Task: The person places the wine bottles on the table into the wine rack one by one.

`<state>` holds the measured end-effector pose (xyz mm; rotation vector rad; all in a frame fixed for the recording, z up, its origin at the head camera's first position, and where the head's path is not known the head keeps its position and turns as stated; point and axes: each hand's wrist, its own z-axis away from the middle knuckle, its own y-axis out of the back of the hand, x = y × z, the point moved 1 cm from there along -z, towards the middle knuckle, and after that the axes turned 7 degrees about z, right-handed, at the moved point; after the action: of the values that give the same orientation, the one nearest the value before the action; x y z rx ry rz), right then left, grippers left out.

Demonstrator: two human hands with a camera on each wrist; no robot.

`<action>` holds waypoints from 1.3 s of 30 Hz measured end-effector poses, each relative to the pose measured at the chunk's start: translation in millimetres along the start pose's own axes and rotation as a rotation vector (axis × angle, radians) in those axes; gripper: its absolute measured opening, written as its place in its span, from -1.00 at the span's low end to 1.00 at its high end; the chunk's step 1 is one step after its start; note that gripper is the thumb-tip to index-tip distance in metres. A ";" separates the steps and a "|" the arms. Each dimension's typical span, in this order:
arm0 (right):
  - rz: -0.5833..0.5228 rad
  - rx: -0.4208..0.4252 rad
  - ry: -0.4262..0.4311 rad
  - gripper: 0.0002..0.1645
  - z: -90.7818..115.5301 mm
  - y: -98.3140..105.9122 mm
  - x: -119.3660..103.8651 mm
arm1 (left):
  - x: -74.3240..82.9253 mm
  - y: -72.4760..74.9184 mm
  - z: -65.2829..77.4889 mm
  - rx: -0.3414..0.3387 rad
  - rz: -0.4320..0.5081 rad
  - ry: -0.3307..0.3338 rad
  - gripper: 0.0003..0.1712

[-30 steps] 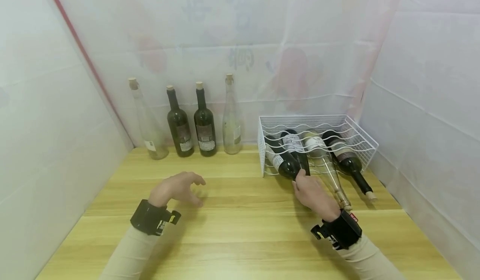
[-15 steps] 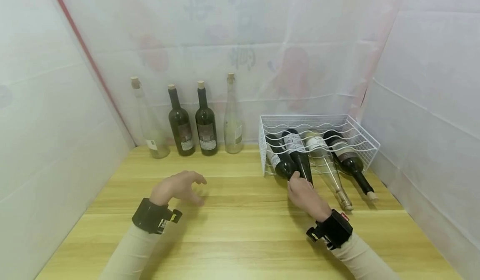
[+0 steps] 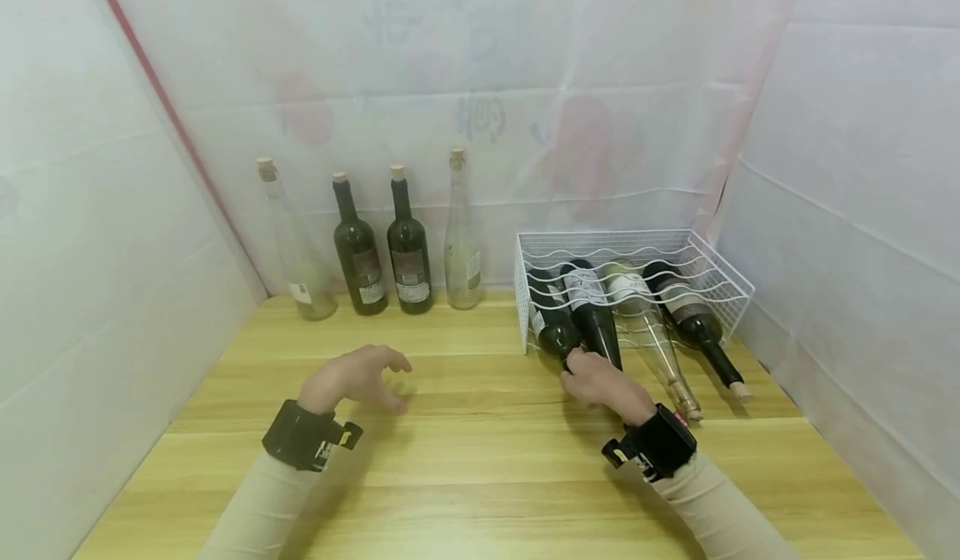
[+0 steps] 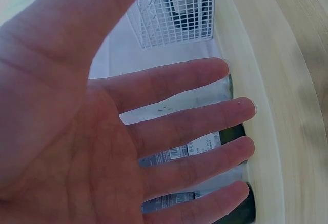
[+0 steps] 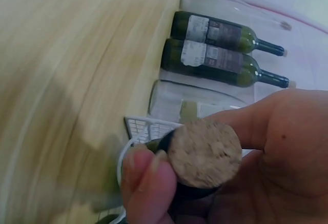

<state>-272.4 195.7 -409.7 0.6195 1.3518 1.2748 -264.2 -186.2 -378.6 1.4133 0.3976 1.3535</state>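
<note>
My right hand [image 3: 603, 383] grips the neck of a dark wine bottle [image 3: 557, 339], which lies in the leftmost place of a white wire rack [image 3: 521, 293]. In the right wrist view, thumb and fingers close round that neck, just behind its cork [image 5: 205, 154]. Beside it in the rack lie another dark bottle [image 3: 597, 327], a clear bottle [image 3: 660, 347] and a dark corked bottle [image 3: 701, 331], necks toward me. My left hand [image 3: 356, 378] hovers over the table with fingers spread, holding nothing; its palm fills much of the left wrist view.
Along the back of the wooden table [image 3: 465, 460] stand a clear bottle [image 3: 306, 272], a dark bottle [image 3: 360, 260], a second dark bottle [image 3: 408, 260] and another clear bottle [image 3: 462, 252], all corked. White cloth walls [image 3: 420, 68] enclose the table.
My right hand has shifted left with the bottle's neck, so the bottle lies less slanted and a gap to its dark neighbour shows. My left hand stays in place.
</note>
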 end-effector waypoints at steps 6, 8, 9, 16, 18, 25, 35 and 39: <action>-0.078 -0.062 -0.018 -0.56 -3.4 3.0 -2.9 | -2.4 -0.9 -1.6 0.011 -0.004 -0.012 -0.20; -0.101 -0.090 -0.020 -0.56 -4.9 4.3 -3.8 | -2.6 -0.8 -1.7 0.013 -0.008 -0.014 -0.20; -0.110 -0.104 -0.026 -0.60 -5.4 4.9 -4.1 | -2.7 -0.9 -1.6 0.014 -0.009 -0.013 -0.20; -0.141 -0.157 -0.049 -0.76 -9.4 6.0 -2.9 | -1.1 -1.2 1.0 0.010 0.003 0.001 -0.20; -0.150 -0.154 -0.058 -0.78 -10.4 5.4 -2.6 | -0.4 -1.0 1.7 0.009 0.007 0.003 -0.19; -0.154 -0.086 -0.047 -0.80 -15.0 1.5 -2.7 | -0.5 -0.4 2.0 0.018 -0.002 -0.011 -0.21; -0.131 -0.015 -0.076 -0.77 -23.3 -1.4 0.0 | -0.8 -0.5 1.3 0.024 0.001 -0.020 -0.21; -0.113 0.014 -0.077 -0.76 -28.0 -3.6 2.5 | 0.7 -1.3 1.5 0.021 0.001 -0.006 -0.20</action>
<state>-297.8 187.8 -419.6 0.5877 1.3141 1.1410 -262.2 -185.8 -379.0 1.4344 0.4088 1.3492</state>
